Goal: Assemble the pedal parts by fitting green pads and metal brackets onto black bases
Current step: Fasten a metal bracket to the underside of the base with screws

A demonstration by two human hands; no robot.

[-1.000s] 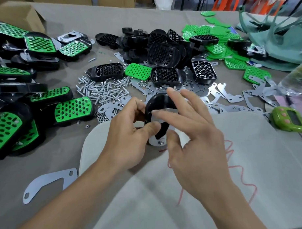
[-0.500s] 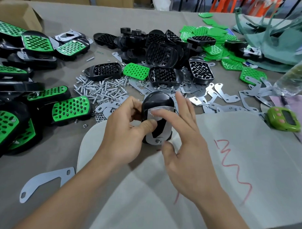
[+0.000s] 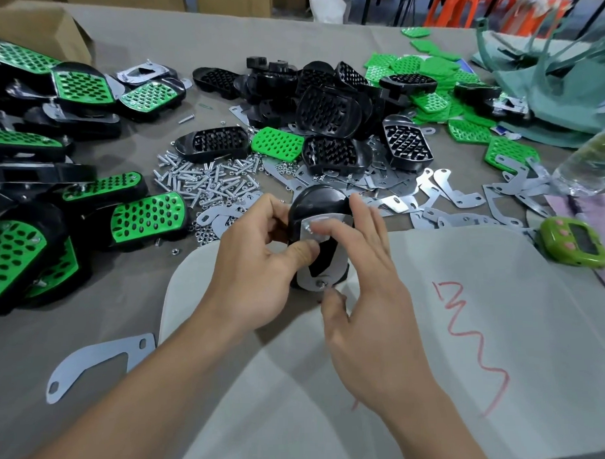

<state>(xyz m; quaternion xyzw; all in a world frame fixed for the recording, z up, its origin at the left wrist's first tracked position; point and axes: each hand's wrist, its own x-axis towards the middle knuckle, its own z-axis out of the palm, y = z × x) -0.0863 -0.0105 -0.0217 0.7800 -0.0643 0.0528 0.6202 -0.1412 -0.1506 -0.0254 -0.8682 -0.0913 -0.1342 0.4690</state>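
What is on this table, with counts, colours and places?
black plastic pedal base: one, black, centre, held on edge
silver metal bracket: one, silver, on that base
finished green-and-black pedals: many, left
bare black bases: many, top centre
loose green perforated pads: many, top right
silver screws and nuts: heap, centre left
loose flat brackets: many, silver, right of centre
white sheet with red scribble: one, near
green timer-like gadget: one, right edge
clear bottle: one, right edge
left hand: grips the base
right hand: fingers touch the bracket
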